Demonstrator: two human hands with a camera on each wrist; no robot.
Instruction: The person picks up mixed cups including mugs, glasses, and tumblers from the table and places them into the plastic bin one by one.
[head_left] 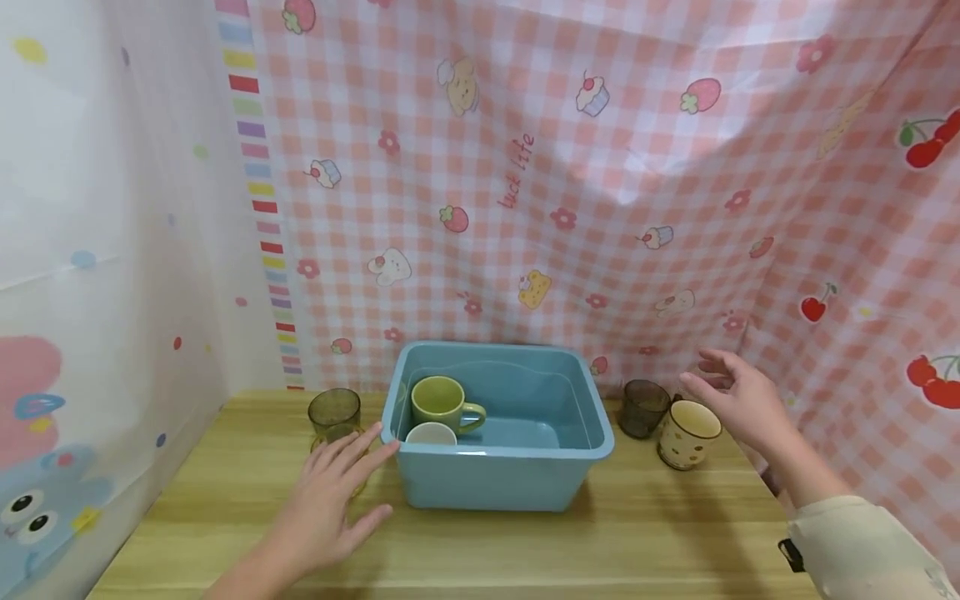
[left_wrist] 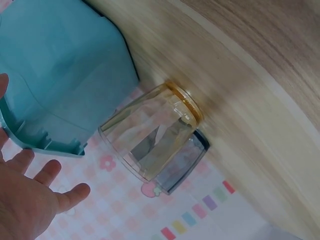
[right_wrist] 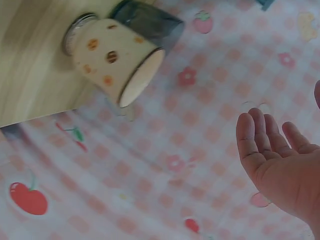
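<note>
A blue bin (head_left: pixel 495 479) stands on the table, holding a green mug (head_left: pixel 437 400) and a white cup (head_left: pixel 431 433) at its left end. My left hand (head_left: pixel 326 500), fingers spread, is at the bin's front left corner; whether it touches the rim I cannot tell. Beside it are an amber glass (left_wrist: pixel 150 132) and a dark glass (left_wrist: pixel 182 162), partly hidden by the hand in the head view. On the right, my right hand (head_left: pixel 742 404) hovers above and beside a cream patterned mug (head_left: pixel 688 433), holding nothing, its fingers loosely bent. A dark glass (head_left: pixel 643 408) stands by that mug.
The wooden table (head_left: pixel 480 550) extends in front of the bin. Pink checked cloth (head_left: pixel 480 167) hangs behind and at the right, and a white patterned cloth (head_left: pixel 112 208) hangs at the left. The table's right edge lies close to the cream mug.
</note>
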